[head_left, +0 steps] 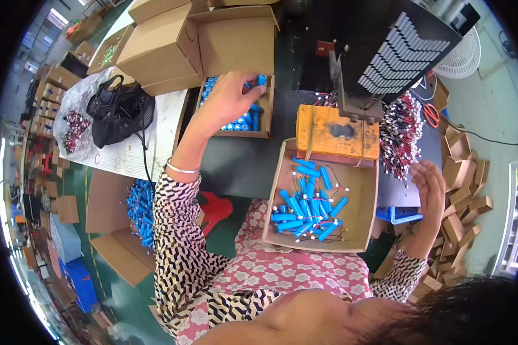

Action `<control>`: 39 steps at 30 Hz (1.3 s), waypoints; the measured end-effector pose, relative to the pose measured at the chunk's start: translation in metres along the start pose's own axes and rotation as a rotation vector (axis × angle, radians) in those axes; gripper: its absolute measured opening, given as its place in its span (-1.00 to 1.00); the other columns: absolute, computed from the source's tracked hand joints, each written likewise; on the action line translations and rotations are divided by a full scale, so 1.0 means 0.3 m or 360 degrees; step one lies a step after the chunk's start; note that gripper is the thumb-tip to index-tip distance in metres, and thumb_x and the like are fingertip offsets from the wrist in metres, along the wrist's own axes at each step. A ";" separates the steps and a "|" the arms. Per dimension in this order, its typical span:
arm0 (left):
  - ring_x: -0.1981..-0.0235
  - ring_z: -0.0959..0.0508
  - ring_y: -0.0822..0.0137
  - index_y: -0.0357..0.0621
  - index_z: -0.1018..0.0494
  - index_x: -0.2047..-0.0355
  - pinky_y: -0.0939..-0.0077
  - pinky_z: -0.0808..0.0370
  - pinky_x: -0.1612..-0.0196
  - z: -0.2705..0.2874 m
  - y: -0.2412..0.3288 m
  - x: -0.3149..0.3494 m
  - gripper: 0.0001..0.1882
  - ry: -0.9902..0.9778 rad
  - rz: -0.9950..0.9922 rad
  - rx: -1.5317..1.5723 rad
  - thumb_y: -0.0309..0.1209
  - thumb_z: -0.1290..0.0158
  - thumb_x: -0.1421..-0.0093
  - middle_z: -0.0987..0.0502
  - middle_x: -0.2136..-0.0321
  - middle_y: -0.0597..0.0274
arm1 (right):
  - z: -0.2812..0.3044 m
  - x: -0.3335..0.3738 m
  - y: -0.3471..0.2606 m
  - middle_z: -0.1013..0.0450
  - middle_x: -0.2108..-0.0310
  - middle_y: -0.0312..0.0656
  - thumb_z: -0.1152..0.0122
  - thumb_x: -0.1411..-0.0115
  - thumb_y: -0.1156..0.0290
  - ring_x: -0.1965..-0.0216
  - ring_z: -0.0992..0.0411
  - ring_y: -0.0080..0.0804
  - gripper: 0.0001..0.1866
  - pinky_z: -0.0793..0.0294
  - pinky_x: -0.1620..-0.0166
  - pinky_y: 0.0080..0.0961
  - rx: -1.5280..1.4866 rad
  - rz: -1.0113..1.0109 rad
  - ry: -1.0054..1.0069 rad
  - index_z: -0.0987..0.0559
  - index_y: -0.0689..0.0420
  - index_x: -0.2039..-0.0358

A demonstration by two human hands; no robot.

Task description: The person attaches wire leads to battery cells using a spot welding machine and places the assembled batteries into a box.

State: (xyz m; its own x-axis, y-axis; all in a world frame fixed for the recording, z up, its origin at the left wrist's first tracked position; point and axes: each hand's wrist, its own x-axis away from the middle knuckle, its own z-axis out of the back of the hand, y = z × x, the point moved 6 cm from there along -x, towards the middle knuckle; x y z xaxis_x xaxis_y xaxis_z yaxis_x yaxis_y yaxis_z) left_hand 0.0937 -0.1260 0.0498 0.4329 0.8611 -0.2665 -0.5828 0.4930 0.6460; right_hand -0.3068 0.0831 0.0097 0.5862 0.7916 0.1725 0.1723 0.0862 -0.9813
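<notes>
My left hand [231,99] reaches over a small cardboard box [253,134] of blue cylindrical battery cells. Its fingers are closed round one blue battery cell [262,79], held above the others. My right hand [430,185] is beside a heap of red, black and white connector wires [401,129]; its fingers are slightly bent and apart, and no object shows in them. Between my hands, a shallow cardboard tray [357,230] holds blue battery cells with leads and white plugs [308,204]. Behind it sits a worn orange block [322,123] with a dark patch, under a machine's metal head [357,106].
A black machine [380,57] stands at the back. Left are open cartons [161,52], a black mesh bag [118,112] and a floor box of blue cells [140,210]. Red-handled scissors [431,115] lie right of the wires. Cardboard pieces [457,218] pile up at the right.
</notes>
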 end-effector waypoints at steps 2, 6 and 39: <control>0.53 -0.45 0.24 -0.33 -0.46 0.32 0.42 -0.37 0.45 0.000 0.053 0.028 -0.81 -0.0064 -0.0009 0.0130 -0.44 -0.11 -0.11 -0.48 0.52 0.06 | -0.001 -0.029 -0.041 -0.47 0.44 -0.22 0.10 -0.30 0.44 0.44 -0.45 -0.47 -0.80 -0.40 0.33 -0.58 0.0395 0.0133 -0.0129 -0.48 0.26 0.34; 0.42 -0.47 0.49 -0.35 -0.48 0.19 0.60 -0.41 0.36 -0.117 0.145 0.014 -0.76 -0.0224 -0.0091 0.0467 -0.48 -0.12 -0.14 -0.51 0.41 0.21 | -0.117 -0.029 -0.132 -0.44 0.36 -0.19 -0.07 -0.16 0.51 0.33 -0.42 -0.31 -0.94 -0.35 0.32 -0.46 0.1699 0.1084 0.0069 -0.50 0.18 0.41; 0.29 -0.52 -0.04 -0.25 -0.49 0.21 0.32 -0.44 0.25 -0.311 0.297 0.069 -0.74 0.0251 -0.0304 0.0279 -0.65 -0.10 -0.04 -0.53 0.28 -0.02 | -0.658 0.003 -0.030 -0.42 0.48 -0.33 -0.09 -0.24 0.44 0.43 -0.27 -0.73 -0.81 -0.32 0.42 -0.64 0.0670 0.0545 -0.1146 -0.50 0.36 0.35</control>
State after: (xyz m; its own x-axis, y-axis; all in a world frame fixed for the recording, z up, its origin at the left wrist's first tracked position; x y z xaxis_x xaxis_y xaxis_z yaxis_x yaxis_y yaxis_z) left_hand -0.0133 -0.0527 0.0351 0.4034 0.7703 -0.4938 -0.3678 0.6307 0.6834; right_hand -0.1515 -0.0364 0.0357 -0.1099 0.9897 -0.0919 -0.3075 -0.1218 -0.9437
